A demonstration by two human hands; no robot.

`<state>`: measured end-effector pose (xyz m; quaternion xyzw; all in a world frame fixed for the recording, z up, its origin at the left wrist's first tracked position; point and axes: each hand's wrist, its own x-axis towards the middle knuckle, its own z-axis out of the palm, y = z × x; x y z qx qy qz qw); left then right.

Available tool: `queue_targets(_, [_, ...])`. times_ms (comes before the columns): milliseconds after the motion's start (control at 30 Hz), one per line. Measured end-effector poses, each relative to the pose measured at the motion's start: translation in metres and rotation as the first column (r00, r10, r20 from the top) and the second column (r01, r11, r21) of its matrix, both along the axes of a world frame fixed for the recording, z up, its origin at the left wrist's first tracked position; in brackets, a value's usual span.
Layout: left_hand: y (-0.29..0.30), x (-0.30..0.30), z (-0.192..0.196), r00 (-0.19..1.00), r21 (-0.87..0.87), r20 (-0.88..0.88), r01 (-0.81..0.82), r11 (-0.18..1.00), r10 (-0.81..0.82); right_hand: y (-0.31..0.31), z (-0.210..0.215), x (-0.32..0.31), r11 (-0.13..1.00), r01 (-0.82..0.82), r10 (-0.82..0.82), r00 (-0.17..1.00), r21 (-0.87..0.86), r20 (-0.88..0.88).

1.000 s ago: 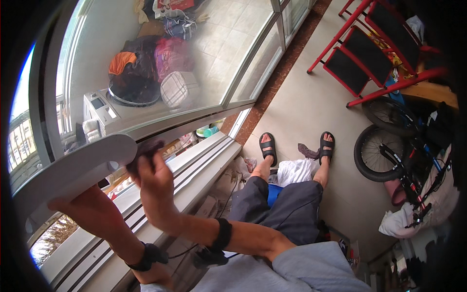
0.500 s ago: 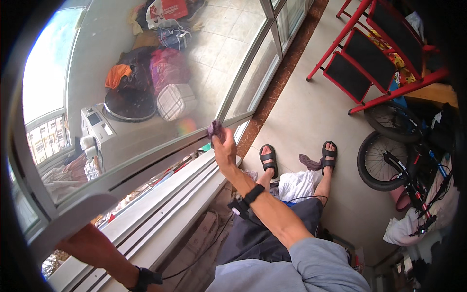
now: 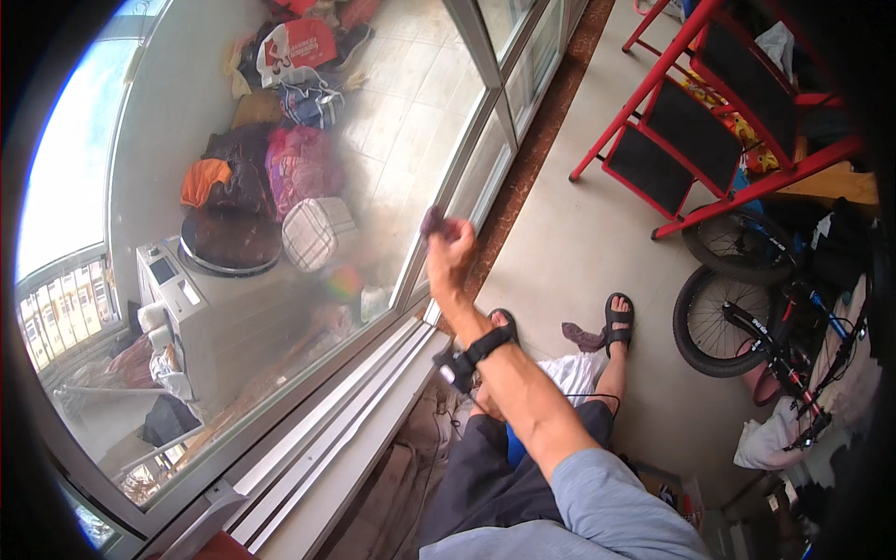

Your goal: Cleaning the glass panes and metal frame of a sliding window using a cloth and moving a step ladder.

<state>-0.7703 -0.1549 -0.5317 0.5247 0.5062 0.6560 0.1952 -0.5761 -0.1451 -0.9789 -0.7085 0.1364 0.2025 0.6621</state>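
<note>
My right hand point(image 3: 451, 257) is closed round a small bunched dark purple cloth point(image 3: 432, 221), raised by the glass pane's metal frame point(image 3: 407, 291) at its right end. Whether the cloth touches the pane I cannot tell. At the lower left edge only a reddish-brown bit of my left hand or forearm point(image 3: 222, 549) shows, beside a pale grey curved handle-like piece point(image 3: 201, 521); its fingers are hidden. Below the glass pane point(image 3: 392, 121), its lower rail runs along the white grooved sill point(image 3: 322, 439).
Behind the glass lie heaped clothes and bags point(image 3: 303, 168) and a white cabinet point(image 3: 173, 280). To my right stand a red step ladder point(image 3: 686, 140) and a bicycle point(image 3: 733, 317). A dark cloth point(image 3: 582, 336) lies by my sandalled foot point(image 3: 618, 322), near white fabric point(image 3: 569, 373).
The pane's lower rail has come in against the sill, and the gap showing coloured things has closed. My right hand has moved slightly right and up with the cloth. My left hand has dropped nearly out of view.
</note>
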Motion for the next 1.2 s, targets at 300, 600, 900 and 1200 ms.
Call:
queue_targets(300, [-0.001, -0.023, 0.007, 0.996, 0.020, 0.017, -0.088, 0.996, 0.087, -0.002, -0.002, 0.141, 0.985, -0.033, -0.004, 0.977, 0.171, 0.212])
queue_targets(600, [-0.001, -0.022, -0.008, 0.999, -0.022, -0.046, -0.024, 0.999, 0.023, 0.019, 0.007, 0.211, 0.982, -0.071, 0.123, 0.944, -0.176, 0.306])
queue_targets(900, [-0.007, -0.026, 0.000, 0.995, -0.039, -0.096, 0.024, 0.999, -0.028, -0.020, 0.013, 0.015, 0.898, -0.385, 0.440, 0.751, -0.215, 0.492])
queue_targets(1200, [-0.009, -0.020, -0.002, 0.991, -0.019, -0.037, -0.129, 0.992, 0.128, -0.036, -0.011, 0.027, 0.929, -0.369, 0.345, 0.893, 0.028, 0.290])
